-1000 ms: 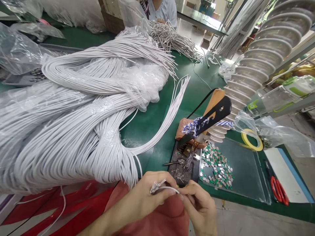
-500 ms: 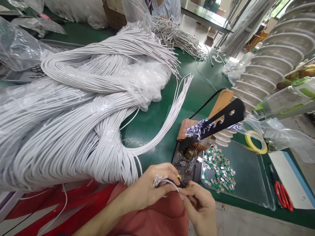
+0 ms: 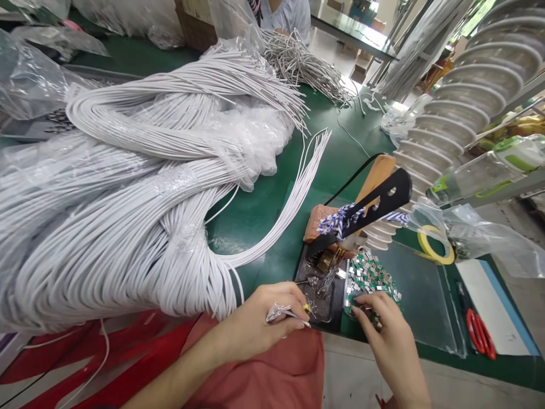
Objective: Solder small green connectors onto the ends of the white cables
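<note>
My left hand (image 3: 272, 315) is closed around several white cables (image 3: 279, 312), their cut ends poking out above the thumb. One cable end reaches past the thumb tip to the right. A small yellow thing (image 3: 307, 308) shows at the left index fingertip; its kind is unclear. Over the near edge of a pile of small green circuit boards with metal connectors (image 3: 374, 276) is my right hand (image 3: 383, 326). Its thumb and index finger are curved with a small gap between their tips, and I see nothing held there.
Large bundles of white cable (image 3: 128, 244) cover the left of the green table (image 3: 238, 227). A dark tray (image 3: 327, 309) with metal bits lies ahead, beside a brick (image 3: 317, 221) and black bracket (image 3: 374, 210). Right are a ribbed hose (image 3: 460, 108), yellow tape (image 3: 434, 244) and red-handled tool (image 3: 480, 334).
My right hand has let go of the cable end near my left hand and moved right to the circuit boards. My left hand stays closed on the cables. The view has shifted slightly.
</note>
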{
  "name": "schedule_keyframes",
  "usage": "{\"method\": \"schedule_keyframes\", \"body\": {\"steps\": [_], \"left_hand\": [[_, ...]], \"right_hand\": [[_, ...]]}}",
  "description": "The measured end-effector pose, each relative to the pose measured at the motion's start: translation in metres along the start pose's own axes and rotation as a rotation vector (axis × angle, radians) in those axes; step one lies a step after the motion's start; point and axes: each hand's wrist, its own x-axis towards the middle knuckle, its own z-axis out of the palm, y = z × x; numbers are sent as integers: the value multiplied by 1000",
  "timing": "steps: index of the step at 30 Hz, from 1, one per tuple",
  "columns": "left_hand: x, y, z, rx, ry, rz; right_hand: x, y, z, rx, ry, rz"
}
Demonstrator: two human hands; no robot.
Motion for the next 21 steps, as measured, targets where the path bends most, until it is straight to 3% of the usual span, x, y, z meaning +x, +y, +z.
{"method": "schedule_keyframes", "body": {"steps": [4, 7, 13, 15, 18, 21], "left_hand": [[2, 2, 1, -3, 13, -15], [3, 5, 2, -3, 39, -22], [3, 7, 3, 47, 44, 5], [3, 5, 3, 57, 40, 35], [2, 1, 4, 60, 32, 81], [1, 0, 4, 59, 36, 116]], "right_hand": [[6, 7, 3, -75, -129, -16], [6, 8, 4, -64, -150, -12], [-8, 0, 2, 151, 40, 142], [-13, -10, 4, 247, 81, 102], [-18, -29, 15, 393, 72, 7], [-21, -49, 35, 673, 115, 82]]}}
